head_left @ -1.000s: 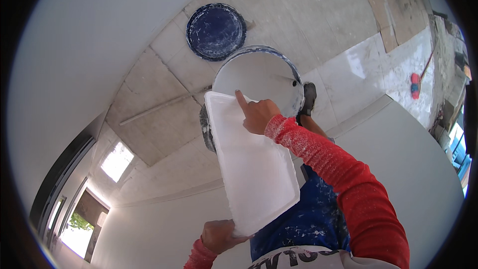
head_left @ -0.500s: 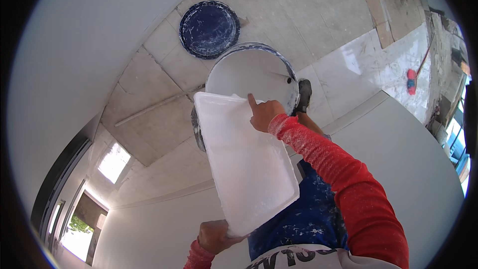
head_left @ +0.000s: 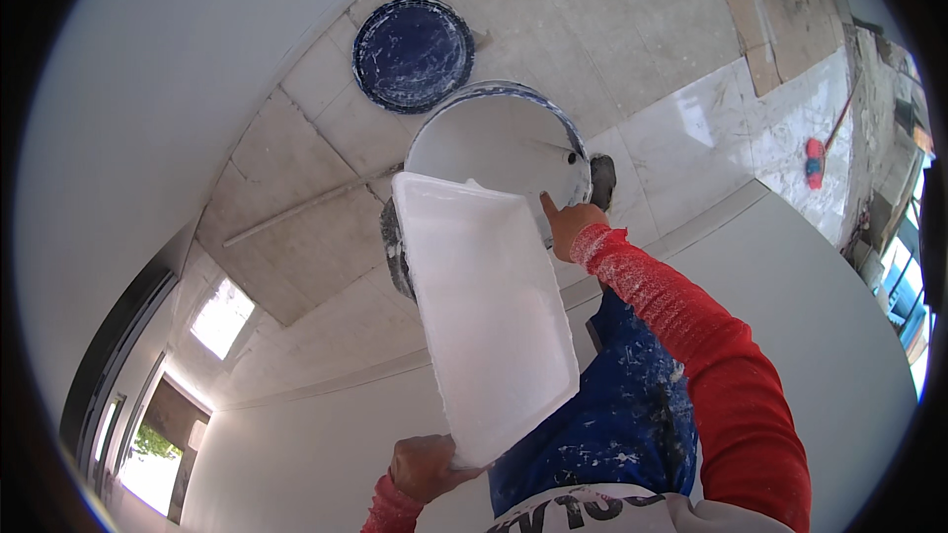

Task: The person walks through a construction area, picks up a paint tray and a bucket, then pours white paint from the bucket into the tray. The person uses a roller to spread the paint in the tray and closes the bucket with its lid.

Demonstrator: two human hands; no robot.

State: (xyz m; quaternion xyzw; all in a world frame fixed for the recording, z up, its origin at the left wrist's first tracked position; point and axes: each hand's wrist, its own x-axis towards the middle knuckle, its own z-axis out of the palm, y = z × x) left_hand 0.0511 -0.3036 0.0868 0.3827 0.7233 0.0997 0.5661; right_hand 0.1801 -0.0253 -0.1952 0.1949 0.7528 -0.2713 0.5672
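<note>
My left hand [head_left: 425,467] grips the near end of a white paint tray [head_left: 489,306], its fingers wrapped at the corner. The tray is coated in white, and its far end overlaps the near rim of a large round bucket [head_left: 578,123]. Inside the bucket is white paint, and a pale rod [head_left: 551,150] with a dark round end leans at its right side. Beside the tray's far right corner, over the bucket's near edge, my right hand [head_left: 576,228] holds nothing; its index finger is stretched out, the other fingers partly hidden.
A paint-smeared dark blue lid [head_left: 413,54] lies on the tiled floor beyond the bucket. My shoes [head_left: 602,184] flank the bucket. Walls curve along the left and lower right. A red-and-blue broom [head_left: 816,164] is at the far right, near cardboard [head_left: 790,10].
My right hand has moved right, off the tray's far edge. The tray has swung slightly, its far end shifting right and its near right corner left. My left hand keeps its grip.
</note>
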